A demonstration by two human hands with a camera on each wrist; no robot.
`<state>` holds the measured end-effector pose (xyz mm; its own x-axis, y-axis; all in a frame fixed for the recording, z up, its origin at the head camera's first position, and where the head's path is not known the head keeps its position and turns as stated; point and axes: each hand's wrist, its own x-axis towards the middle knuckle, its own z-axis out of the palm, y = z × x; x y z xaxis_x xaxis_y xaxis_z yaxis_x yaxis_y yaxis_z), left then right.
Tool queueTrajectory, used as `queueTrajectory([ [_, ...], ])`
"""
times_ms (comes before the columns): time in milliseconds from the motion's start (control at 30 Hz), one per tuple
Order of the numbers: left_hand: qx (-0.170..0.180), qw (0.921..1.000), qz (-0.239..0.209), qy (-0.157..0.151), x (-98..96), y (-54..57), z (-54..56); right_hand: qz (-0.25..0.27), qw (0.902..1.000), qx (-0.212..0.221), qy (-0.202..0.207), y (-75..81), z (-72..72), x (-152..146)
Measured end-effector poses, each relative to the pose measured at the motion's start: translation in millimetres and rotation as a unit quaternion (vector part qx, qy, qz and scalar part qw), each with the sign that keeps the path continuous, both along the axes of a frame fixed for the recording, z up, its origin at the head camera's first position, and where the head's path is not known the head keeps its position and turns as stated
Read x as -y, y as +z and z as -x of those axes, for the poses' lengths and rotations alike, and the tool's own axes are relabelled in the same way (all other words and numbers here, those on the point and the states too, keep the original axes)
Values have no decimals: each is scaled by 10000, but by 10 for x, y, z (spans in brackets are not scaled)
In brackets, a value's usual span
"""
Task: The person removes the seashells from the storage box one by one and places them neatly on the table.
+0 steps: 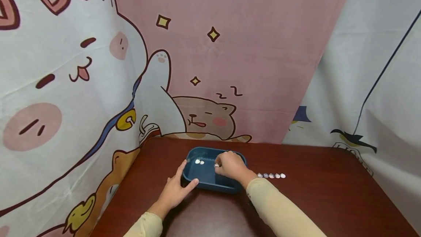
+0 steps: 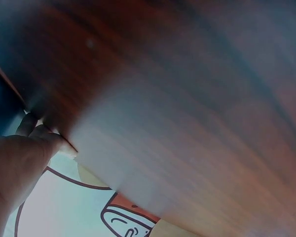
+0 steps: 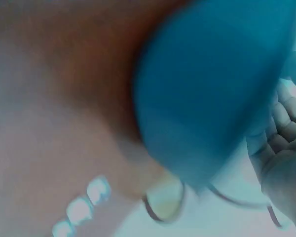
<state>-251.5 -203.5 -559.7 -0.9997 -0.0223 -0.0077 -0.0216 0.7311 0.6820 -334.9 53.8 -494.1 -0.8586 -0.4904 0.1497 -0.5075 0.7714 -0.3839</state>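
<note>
Two letters – "Z Z" (image 1: 235,91) – on the pink backdrop (image 1: 269,39), above the brown cat (image 1: 210,109).

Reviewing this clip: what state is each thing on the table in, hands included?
Blue tray: upright, open-topped
Two white pieces: lying side by side inside it
Row of small pieces: lined up on the table, right of the tray
Left hand: fingers extended, at the tray's left end
Right hand: pinching a small piece

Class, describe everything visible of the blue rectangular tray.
The dark blue, plastic-looking tray sits upright on the reddish-brown, wood-look table, with rounded corners and raised sides. Two small white pieces lie inside near its left end. The left hand appears to touch that end; the right hand partly hides the tray.
</note>
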Motion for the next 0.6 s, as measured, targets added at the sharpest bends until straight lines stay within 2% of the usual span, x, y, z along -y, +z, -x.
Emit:
queueTrajectory([
  [100,-66,10000,5,-8,9,-14,1,477,9980,-411,-86,228,15,-324],
  [167,-81,10000,15,-36,-17,-33,2,680,9952,-664,-254,333,30,-682],
  [267,-88,9999,34,-40,-37,-55,6,671,9922,-754,-734,376,44,-1319],
  [367,-126,9999,43,-55,-30,-59,14,433,9905,-449,-1222,267,32,-1934],
  [433,-161,9998,68,-70,-11,-61,17,256,9898,-175,-1391,127,-12,-2259],
  [500,-175,9998,80,-88,9,-58,12,154,9891,83,-1463,-42,-70,-2492],
  [600,-191,9998,67,-77,26,-57,3,11,9883,322,-1491,-262,-158,-2686],
])
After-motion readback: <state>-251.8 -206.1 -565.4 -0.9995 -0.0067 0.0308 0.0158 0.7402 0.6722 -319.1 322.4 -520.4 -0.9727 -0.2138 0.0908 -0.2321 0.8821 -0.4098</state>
